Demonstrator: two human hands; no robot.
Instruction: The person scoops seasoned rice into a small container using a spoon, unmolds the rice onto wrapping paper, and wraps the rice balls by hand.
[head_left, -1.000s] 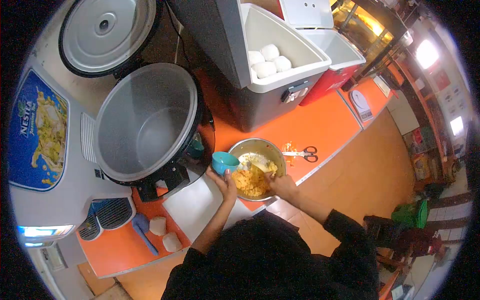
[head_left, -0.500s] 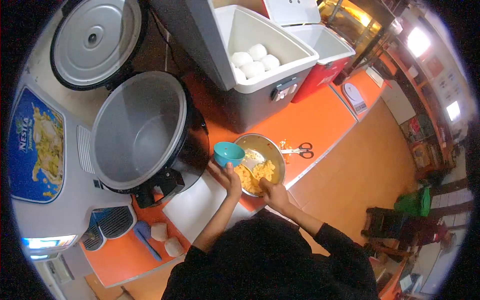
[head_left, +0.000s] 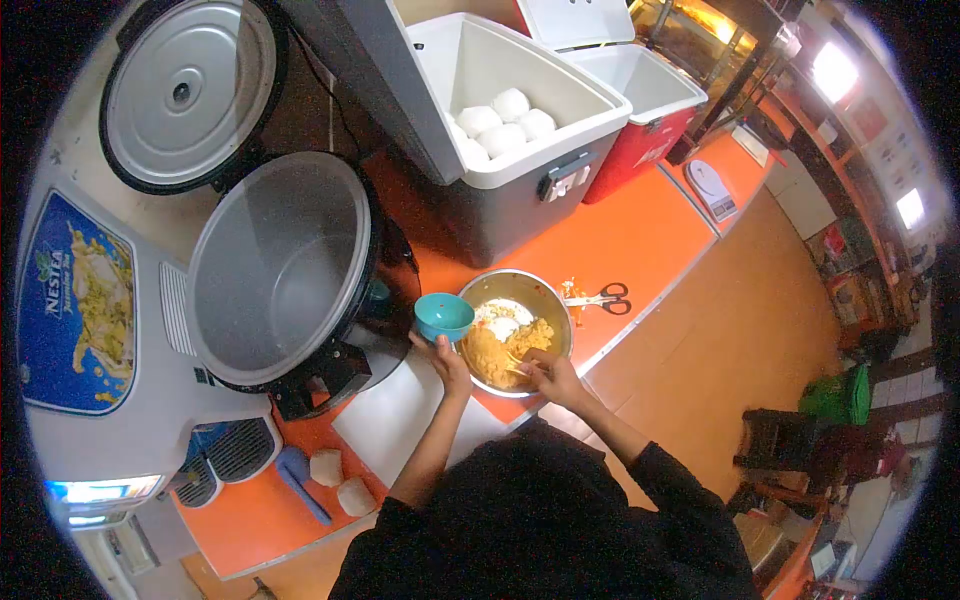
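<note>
My left hand [head_left: 448, 368] holds a small teal bowl [head_left: 444, 318] at the left rim of a metal mixing bowl [head_left: 540, 295]. Inside the metal bowl lies yellow, crumbly food that looks like rice [head_left: 535, 337], with a bare whitish patch of the bottom showing. My right hand [head_left: 556, 380] is closed round the handle of a spoon [head_left: 515, 359], whose head is hidden at a rounded heap of the yellow food. Scissors [head_left: 608, 298] with black handles lie right of the metal bowl, beside small orange scraps.
A large open cooker pot [head_left: 285, 265] stands to the left, its lid [head_left: 190, 90] raised behind. A grey cooler [head_left: 540, 205] holds several white wrapped balls [head_left: 508, 120]. Beyond are a red cooler [head_left: 640, 150] and a scale [head_left: 712, 190]. Two wrapped balls [head_left: 355, 496] lie near a blue cloth [head_left: 300, 483].
The teal bowl and my left hand have shifted slightly left and down. The yellow food is now gathered in a heap at the left, baring more of the metal bowl's bottom.
</note>
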